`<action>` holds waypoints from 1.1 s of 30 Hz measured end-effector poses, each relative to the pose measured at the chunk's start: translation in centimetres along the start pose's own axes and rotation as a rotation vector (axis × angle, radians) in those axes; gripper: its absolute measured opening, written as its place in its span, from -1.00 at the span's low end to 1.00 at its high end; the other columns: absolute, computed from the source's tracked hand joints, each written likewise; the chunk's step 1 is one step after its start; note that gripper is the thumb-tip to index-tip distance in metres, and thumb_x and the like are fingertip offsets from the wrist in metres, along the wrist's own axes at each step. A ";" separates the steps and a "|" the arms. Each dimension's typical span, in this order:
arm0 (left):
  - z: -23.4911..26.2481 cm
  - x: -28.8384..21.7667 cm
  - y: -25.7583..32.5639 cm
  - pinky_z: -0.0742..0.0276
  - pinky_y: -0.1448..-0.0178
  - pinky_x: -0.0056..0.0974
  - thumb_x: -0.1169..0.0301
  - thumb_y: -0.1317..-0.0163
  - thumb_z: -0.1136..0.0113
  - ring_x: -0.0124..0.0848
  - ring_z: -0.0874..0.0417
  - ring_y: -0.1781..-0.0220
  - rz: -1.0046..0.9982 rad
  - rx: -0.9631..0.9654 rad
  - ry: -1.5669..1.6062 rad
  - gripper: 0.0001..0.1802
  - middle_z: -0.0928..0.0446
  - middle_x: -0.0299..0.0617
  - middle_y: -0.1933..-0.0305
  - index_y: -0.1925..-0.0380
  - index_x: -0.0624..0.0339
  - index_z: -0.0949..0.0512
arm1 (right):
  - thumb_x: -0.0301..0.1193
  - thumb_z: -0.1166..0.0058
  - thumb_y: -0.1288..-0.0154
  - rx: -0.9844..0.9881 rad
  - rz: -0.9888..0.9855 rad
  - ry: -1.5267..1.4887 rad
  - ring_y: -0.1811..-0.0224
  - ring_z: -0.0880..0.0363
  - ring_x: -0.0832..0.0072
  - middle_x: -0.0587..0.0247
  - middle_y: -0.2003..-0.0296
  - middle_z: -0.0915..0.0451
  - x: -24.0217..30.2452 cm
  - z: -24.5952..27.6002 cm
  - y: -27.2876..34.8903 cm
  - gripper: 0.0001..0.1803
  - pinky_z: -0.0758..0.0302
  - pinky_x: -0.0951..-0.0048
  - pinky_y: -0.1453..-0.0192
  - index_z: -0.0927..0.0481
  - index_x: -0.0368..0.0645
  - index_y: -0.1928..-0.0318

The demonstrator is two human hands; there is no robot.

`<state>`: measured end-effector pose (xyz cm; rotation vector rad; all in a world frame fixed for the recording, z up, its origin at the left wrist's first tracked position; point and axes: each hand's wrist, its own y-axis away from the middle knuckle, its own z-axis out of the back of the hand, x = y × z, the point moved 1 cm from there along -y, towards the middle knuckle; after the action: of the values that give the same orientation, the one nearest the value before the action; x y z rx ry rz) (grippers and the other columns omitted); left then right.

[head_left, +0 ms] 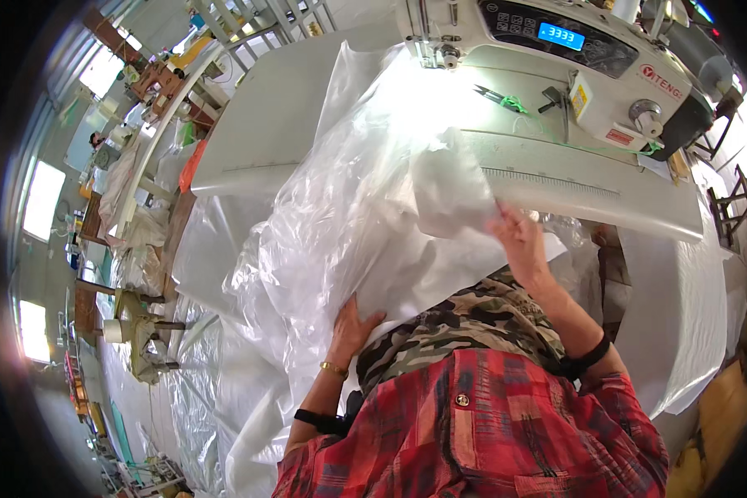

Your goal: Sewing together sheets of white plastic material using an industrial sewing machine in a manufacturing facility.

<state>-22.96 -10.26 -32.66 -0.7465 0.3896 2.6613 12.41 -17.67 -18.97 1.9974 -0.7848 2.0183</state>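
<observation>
A large translucent white plastic sheet (365,195) drapes in crumpled folds from the sewing machine's table down over my lap. My right hand (521,247) pinches the sheet's edge between thumb and fingers, just off the table's front edge; it is slightly blurred. Lower and to the left, my left hand (355,330) grips the sheet near my lap, its thumb on top and its fingertips partly lost in the folds. Above stands a white sewing machine (606,70) with a lit display. Its lamp glares on the sheet, and the needle area is hard to make out.
On the machine table (548,187) lie thread snips (500,98) with green thread, right of the lamp glare. A ruler scale (548,181) runs along its front. More plastic sheeting (672,307) hangs at the right. A wooden stool (137,332) stands at the left.
</observation>
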 end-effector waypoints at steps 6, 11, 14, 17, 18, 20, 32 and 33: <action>-0.1 -2.2 -3.6 -0.15 -0.48 -0.16 -0.08 -0.22 -0.18 0.01 -0.23 -0.46 0.185 0.176 0.298 -0.11 -0.28 0.27 -0.36 -0.34 0.35 -0.20 | -0.16 -0.27 -0.20 0.103 0.052 0.831 0.16 -0.62 0.20 -0.08 0.27 -0.59 -8.8 0.5 1.1 -0.50 -0.51 0.35 0.08 -0.56 -0.41 0.13; 6.3 5.4 -4.6 -0.20 -0.44 -0.14 -0.03 -0.26 -0.13 0.01 -0.27 -0.42 0.072 0.125 0.140 -0.21 -0.33 0.23 -0.32 -0.30 0.32 -0.26 | -0.34 -0.19 -0.30 0.613 -0.472 0.055 0.16 -0.66 0.39 0.15 0.11 -0.67 1.4 0.0 2.2 -0.65 -0.56 0.36 0.05 -0.58 -0.30 0.00; 17.0 14.8 -6.7 -0.23 -0.42 -0.13 0.00 -0.28 -0.11 0.00 -0.30 -0.40 0.045 0.082 0.058 -0.27 -0.36 0.21 -0.30 -0.28 0.29 -0.30 | -0.41 -0.16 -0.32 0.536 -0.629 -0.618 0.01 -0.62 0.47 0.20 -0.01 -0.62 2.6 -0.8 4.0 -0.62 -0.56 0.36 -0.09 -0.52 -0.28 -0.11; 24.2 21.1 -6.2 -0.26 -0.40 -0.11 0.03 -0.30 -0.08 0.00 -0.33 -0.38 0.040 0.021 -0.031 -0.33 -0.38 0.19 -0.28 -0.26 0.27 -0.33 | -0.41 -0.18 -0.31 0.596 -0.656 -0.767 -0.04 -0.61 0.44 0.19 0.00 -0.62 1.9 -2.8 4.0 -0.61 -0.55 0.34 -0.16 -0.52 -0.27 -0.11; 24.2 20.7 -7.1 -0.27 -0.39 -0.11 0.04 -0.30 -0.07 0.00 -0.34 -0.37 0.031 0.008 -0.057 -0.35 -0.39 0.18 -0.27 -0.25 0.27 -0.35 | -0.36 -0.18 -0.32 0.599 -0.663 -0.709 -0.02 -0.61 0.42 0.17 0.00 -0.62 0.5 -3.6 4.3 -0.59 -0.55 0.35 -0.16 -0.53 -0.29 -0.12; 24.5 19.3 -8.3 -0.29 -0.37 -0.10 0.06 -0.32 -0.05 0.00 -0.35 -0.35 0.023 -0.025 -0.111 -0.39 -0.41 0.16 -0.26 -0.23 0.25 -0.37 | -0.33 -0.19 -0.32 0.648 -0.749 -0.540 0.01 -0.61 0.43 0.18 -0.01 -0.61 -1.9 -5.1 4.5 -0.56 -0.55 0.35 -0.14 -0.51 -0.28 -0.14; 12.5 2.0 -4.1 -0.52 0.19 0.03 0.36 -0.33 -0.02 0.11 -0.59 0.26 -0.329 0.054 -0.372 -0.78 -0.60 0.09 0.26 0.11 0.15 -0.57 | 0.00 -0.18 -0.25 0.973 -0.170 1.050 0.24 -0.68 0.13 -0.05 0.33 -0.67 -3.0 -4.2 3.6 -0.48 -0.55 0.19 0.18 -0.67 -0.31 0.30; 12.8 -1.1 -3.1 -0.52 0.19 0.03 0.36 -0.33 -0.02 0.11 -0.59 0.26 -0.315 0.052 -0.363 -0.78 -0.60 0.09 0.26 0.11 0.15 -0.57 | 0.01 -0.18 -0.24 0.827 -0.081 1.186 0.29 -0.66 0.09 -0.09 0.39 -0.64 -2.2 -4.1 3.2 -0.49 -0.54 0.17 0.24 -0.65 -0.29 0.37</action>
<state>-26.54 -3.24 -22.06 -0.2694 0.2206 2.4079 7.43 -17.85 -21.61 0.5779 0.4355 3.0839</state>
